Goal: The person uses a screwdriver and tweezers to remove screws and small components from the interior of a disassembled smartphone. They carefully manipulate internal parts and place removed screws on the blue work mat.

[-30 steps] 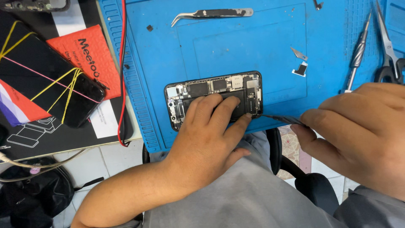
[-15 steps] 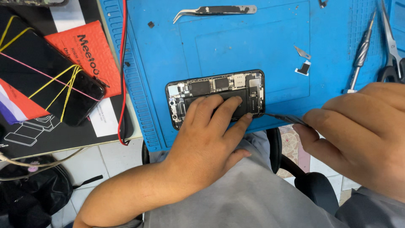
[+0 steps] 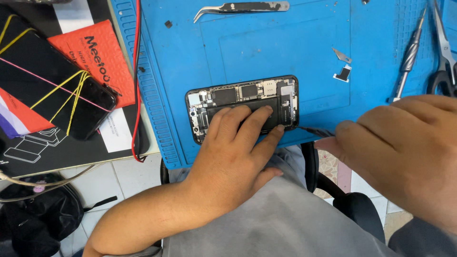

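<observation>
barely shifted, left hand [image 3: 233, 157] presses flat on opened phone [image 3: 243, 107]; right hand [image 3: 404, 152] stays clamped on thin tool [image 3: 316, 131].

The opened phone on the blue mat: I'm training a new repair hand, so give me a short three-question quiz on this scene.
1. True or false: the left hand rests its fingers on the opened phone.
2. What does the right hand hold?
A. scissors
B. a thin dark tool with its tip at the phone's right end
C. nothing
3. Which tool lies at the far edge of the blue mat, beyond the phone?

Key
1. True.
2. B: the thin dark tool.
3. The bent tweezers. The screwdriver and scissors lie to the right.
</observation>
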